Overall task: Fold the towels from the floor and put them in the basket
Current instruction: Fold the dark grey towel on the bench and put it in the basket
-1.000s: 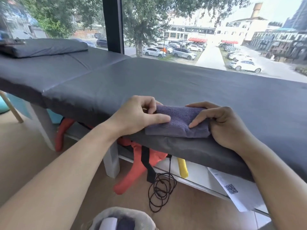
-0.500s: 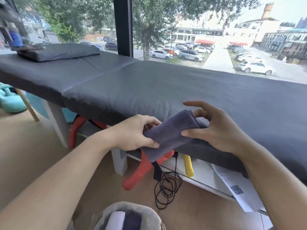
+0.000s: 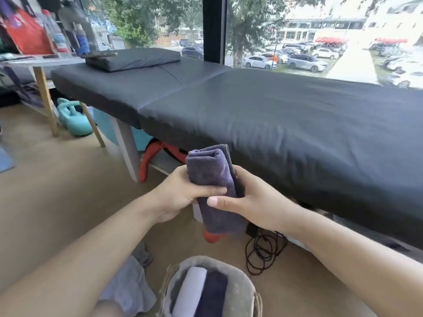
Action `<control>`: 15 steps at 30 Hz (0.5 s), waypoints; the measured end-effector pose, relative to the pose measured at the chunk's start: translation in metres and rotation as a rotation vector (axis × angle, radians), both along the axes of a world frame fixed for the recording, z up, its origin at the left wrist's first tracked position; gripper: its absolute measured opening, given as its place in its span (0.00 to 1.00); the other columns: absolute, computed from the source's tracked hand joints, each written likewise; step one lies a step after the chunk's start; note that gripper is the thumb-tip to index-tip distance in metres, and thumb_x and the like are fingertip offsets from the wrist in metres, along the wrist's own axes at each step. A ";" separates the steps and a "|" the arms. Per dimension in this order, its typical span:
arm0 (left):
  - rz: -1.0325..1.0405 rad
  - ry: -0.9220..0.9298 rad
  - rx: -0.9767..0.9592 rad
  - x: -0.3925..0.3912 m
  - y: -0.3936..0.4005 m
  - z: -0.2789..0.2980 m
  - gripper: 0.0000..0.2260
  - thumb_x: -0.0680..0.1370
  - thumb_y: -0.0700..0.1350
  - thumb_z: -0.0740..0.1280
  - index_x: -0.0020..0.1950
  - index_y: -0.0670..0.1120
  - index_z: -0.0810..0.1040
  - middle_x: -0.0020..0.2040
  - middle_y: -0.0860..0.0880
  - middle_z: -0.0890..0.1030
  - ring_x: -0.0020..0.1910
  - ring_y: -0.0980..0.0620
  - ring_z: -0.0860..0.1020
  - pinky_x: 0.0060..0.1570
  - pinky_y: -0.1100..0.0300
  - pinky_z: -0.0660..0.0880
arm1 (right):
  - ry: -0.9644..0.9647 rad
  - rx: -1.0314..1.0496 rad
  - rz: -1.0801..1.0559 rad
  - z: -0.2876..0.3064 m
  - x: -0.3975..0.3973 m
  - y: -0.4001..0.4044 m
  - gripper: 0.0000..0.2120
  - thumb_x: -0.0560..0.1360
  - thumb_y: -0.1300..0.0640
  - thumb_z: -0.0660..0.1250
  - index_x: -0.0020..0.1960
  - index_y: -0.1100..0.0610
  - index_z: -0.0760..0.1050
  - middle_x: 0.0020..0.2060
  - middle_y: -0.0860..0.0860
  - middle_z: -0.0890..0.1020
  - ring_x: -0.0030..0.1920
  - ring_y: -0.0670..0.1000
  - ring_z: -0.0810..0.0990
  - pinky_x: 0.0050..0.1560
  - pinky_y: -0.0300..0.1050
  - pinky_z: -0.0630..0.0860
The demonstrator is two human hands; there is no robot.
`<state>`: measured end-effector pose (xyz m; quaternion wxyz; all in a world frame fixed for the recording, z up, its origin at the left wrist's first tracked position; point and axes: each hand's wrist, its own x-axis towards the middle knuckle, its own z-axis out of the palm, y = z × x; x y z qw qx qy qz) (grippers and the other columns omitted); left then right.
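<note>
A folded purple towel [image 3: 211, 177] stands upright in the air in front of the black massage table [image 3: 274, 115]. My left hand [image 3: 180, 193] grips it from the left, thumb across its front. My right hand [image 3: 249, 202] grips it from the right, thumb pressed on the front just below the left thumb. Below, on the floor, sits a round grey basket [image 3: 242, 284] holding a folded white towel [image 3: 190, 291] and a folded dark purple towel [image 3: 212, 296]. A crumpled grey towel [image 3: 128, 287] lies on the floor left of the basket.
A black cable [image 3: 263, 252] is coiled on the wooden floor under the table, next to red straps [image 3: 148, 161]. Teal kettlebells [image 3: 73, 120] and a wooden stand's legs [image 3: 45, 99] are at the left. A black cushion [image 3: 135, 58] lies on the table's far end.
Both hands lifted the purple towel off the table's edge, turned it upright and brought it toward me above the basket. The view has tipped down and left.
</note>
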<state>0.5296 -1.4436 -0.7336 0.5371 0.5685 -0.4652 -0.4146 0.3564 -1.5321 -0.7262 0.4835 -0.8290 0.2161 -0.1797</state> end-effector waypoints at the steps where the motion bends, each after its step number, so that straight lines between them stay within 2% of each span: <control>1: 0.005 0.037 0.024 0.003 0.002 -0.005 0.13 0.68 0.33 0.77 0.50 0.43 0.86 0.50 0.41 0.87 0.51 0.46 0.85 0.48 0.55 0.81 | 0.060 -0.073 0.002 -0.007 0.004 0.001 0.27 0.70 0.44 0.77 0.65 0.47 0.71 0.54 0.39 0.83 0.55 0.38 0.81 0.55 0.41 0.78; 3: -0.011 0.096 0.076 0.012 0.006 -0.014 0.16 0.68 0.34 0.77 0.54 0.41 0.83 0.52 0.40 0.86 0.51 0.45 0.85 0.49 0.54 0.82 | 0.133 -0.179 -0.013 -0.018 0.011 0.002 0.25 0.71 0.47 0.77 0.64 0.46 0.71 0.53 0.39 0.82 0.52 0.38 0.80 0.51 0.39 0.77; 6: -0.019 0.044 0.151 0.030 0.010 -0.026 0.21 0.68 0.40 0.80 0.59 0.40 0.80 0.55 0.40 0.85 0.53 0.46 0.85 0.48 0.50 0.82 | 0.285 -0.304 0.019 -0.031 0.019 -0.003 0.24 0.70 0.49 0.77 0.63 0.47 0.73 0.52 0.42 0.83 0.51 0.46 0.81 0.53 0.47 0.78; 9: -0.005 -0.222 0.253 0.046 0.014 -0.042 0.15 0.70 0.41 0.80 0.51 0.42 0.79 0.43 0.47 0.84 0.39 0.56 0.82 0.35 0.63 0.78 | 0.487 -0.378 0.113 -0.050 0.020 -0.012 0.23 0.69 0.50 0.77 0.61 0.49 0.75 0.50 0.45 0.84 0.49 0.50 0.81 0.52 0.50 0.78; 10: -0.030 -0.289 0.297 0.050 0.015 -0.050 0.12 0.70 0.41 0.80 0.47 0.44 0.78 0.38 0.50 0.82 0.34 0.57 0.78 0.33 0.63 0.76 | 0.543 -0.385 0.148 -0.056 0.020 -0.013 0.23 0.69 0.49 0.77 0.62 0.49 0.76 0.50 0.45 0.84 0.49 0.50 0.81 0.53 0.50 0.78; 12: -0.112 -0.393 0.371 0.056 0.013 -0.065 0.14 0.69 0.44 0.81 0.40 0.46 0.76 0.33 0.51 0.77 0.32 0.55 0.74 0.34 0.60 0.73 | 0.617 -0.310 0.197 -0.065 0.023 -0.014 0.23 0.70 0.45 0.76 0.63 0.49 0.77 0.51 0.45 0.84 0.50 0.48 0.82 0.54 0.50 0.80; 15: -0.214 -0.480 0.436 0.059 0.005 -0.086 0.15 0.68 0.46 0.82 0.37 0.48 0.74 0.32 0.51 0.77 0.31 0.55 0.73 0.34 0.60 0.72 | 0.713 -0.092 0.226 -0.076 0.036 -0.013 0.23 0.72 0.38 0.72 0.62 0.48 0.77 0.49 0.43 0.84 0.49 0.45 0.83 0.52 0.44 0.81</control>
